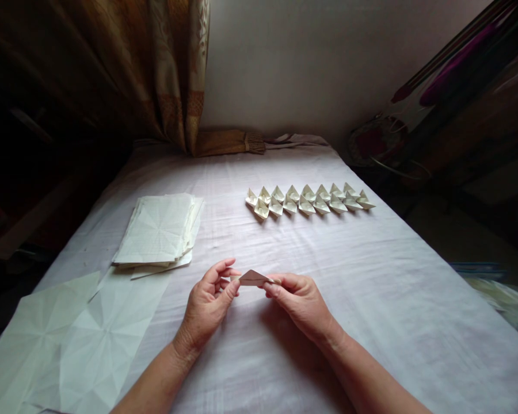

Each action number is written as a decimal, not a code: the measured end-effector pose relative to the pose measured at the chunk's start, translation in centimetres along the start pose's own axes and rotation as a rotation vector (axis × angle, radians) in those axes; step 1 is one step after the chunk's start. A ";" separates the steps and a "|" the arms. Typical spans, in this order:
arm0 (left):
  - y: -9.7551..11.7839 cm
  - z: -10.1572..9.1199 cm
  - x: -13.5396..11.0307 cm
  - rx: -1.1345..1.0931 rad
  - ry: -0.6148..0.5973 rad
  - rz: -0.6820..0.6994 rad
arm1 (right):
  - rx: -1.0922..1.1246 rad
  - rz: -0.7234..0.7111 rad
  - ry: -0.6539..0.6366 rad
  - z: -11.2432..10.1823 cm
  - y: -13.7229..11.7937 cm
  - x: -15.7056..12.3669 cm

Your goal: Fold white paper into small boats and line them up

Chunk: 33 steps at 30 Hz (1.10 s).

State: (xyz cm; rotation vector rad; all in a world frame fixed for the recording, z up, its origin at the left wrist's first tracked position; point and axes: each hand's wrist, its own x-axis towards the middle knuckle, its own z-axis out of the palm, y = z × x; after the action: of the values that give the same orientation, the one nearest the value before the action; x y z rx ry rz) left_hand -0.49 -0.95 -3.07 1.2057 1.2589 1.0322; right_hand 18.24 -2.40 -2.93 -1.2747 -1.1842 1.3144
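Between my two hands is a small folded paper boat, its pointed peak upward, held a little above the cloth. My left hand pinches its left end between thumb and fingers. My right hand grips the right end, thumb toward me and fingers behind. Beyond them, several finished paper boats stand in two close rows. To the left lies a stack of creased paper sheets.
A pale cloth covers the table. Loose creased sheets lie at the near left, partly under the stack. A gold curtain hangs down to the far edge. Dark clutter stands beyond the right edge, with plastic bags low down.
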 end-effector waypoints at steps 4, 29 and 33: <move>0.6 -0.3 0.1 -0.014 -0.119 -0.157 | 0.006 -0.012 -0.001 0.1 0.3 0.0; 1.3 0.2 0.1 -0.014 -0.012 -0.178 | -0.312 -0.371 0.241 0.5 0.8 -0.5; 1.3 0.2 0.0 0.009 -0.003 -0.155 | -0.303 -0.333 0.213 0.6 0.8 -0.5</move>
State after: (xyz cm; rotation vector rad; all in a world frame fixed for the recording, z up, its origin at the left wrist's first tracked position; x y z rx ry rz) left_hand -0.17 -0.81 -1.83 1.0979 1.3335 0.9116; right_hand 17.68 -3.02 -3.68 -1.3217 -1.4052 0.7589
